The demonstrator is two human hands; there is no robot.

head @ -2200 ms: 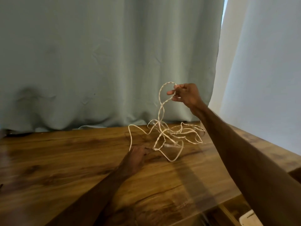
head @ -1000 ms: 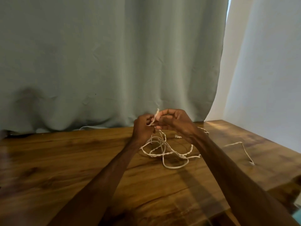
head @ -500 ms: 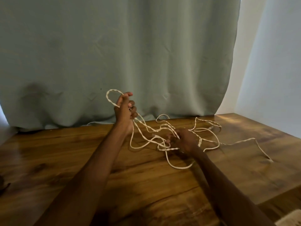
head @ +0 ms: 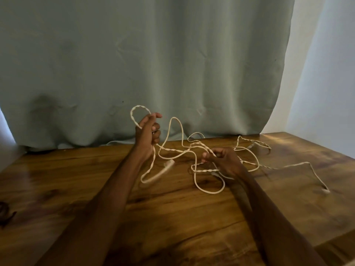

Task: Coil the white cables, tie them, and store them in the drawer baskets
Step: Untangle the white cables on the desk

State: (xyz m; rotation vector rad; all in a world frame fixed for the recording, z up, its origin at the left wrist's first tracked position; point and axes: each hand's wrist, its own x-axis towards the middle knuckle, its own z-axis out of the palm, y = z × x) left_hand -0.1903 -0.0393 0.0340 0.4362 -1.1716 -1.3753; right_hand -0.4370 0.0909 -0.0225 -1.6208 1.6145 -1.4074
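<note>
Head camera looks down on a wooden surface (head: 172, 217) that runs up to a grey-green curtain (head: 134, 64), and I give all places from this curtain. One long white cable (head: 205, 170), twisted along much of its length, lies spread in loose loops on the surface just in front of the curtain's lower hem. The left hand (head: 148, 133) is raised in front of the hem with its fingers curled round the cable, and a small loop (head: 139, 106) stands up out of its grip against the cloth. From this hand a strand hangs down to a white plug (head: 169, 163), which is blurred and seems to swing a little above the wood. The right hand (head: 224, 160) is lower and further from the curtain, near the middle of the tangle, and it pinches a strand between thumb and fingers. One end (head: 325, 191) of the cable lies far out to the right, well apart from the curtain. I judge that the work is at the first step: the cable is being untangled and gathered, the coil has hardly begun, and nothing is tied. No drawer or basket shows in this view. The next move, I think, calls for the right hand to feed a free length toward the left hand, so that even loops can be laid there one by one. The crossed strands may catch and make a knot, so the pull should be slow.
</note>
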